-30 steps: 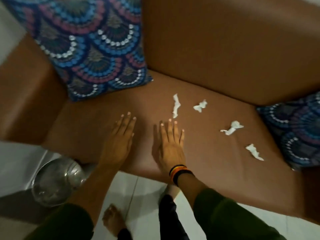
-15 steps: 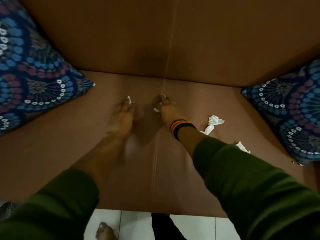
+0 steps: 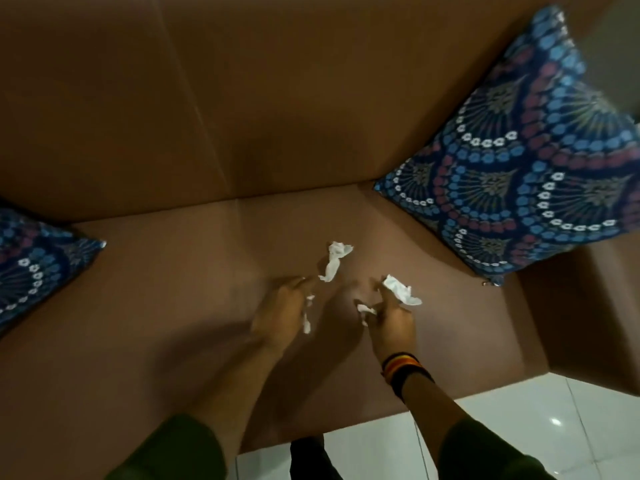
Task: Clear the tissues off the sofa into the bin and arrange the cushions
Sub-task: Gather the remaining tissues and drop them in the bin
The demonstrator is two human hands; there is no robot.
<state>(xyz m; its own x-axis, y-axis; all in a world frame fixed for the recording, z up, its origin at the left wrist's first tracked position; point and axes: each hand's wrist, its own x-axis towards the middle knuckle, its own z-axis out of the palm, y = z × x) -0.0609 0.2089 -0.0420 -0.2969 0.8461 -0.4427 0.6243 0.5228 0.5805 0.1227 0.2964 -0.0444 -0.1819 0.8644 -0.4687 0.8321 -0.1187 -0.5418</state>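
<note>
Now both hands are over the R half of the seat, whereas half a sec ago they were closing on the first two scraps near the sofa's (image 3: 173, 306) centre seam — so those two are picked up and collection is roughly halfway. Left hand (image 3: 282, 311) has its fingers curled round a thin white tissue strip (image 3: 307, 317) that dangles from under the palm. Right hand (image 3: 393, 322) pinches a small crumpled bit (image 3: 365, 310) at the thumb side, w/ its fingers closing on another tissue (image 3: 401, 289) at the tips; can't tell if that one is lifted off the seat yet. One twisted tissue (image 3: 334, 259) lies loose on the seat, just beyond the left fingertips, not touched.

All tissues are small, white, crumpled or twisted — light, easy to drop from a full fist.

Patterned blue cushion (image 3: 519, 161) leans in the far R corner; another cushion (image 3: 34, 265) sits at the L edge, partly cut off. Neither looks arranged yet. Bin isn't in view.
</note>
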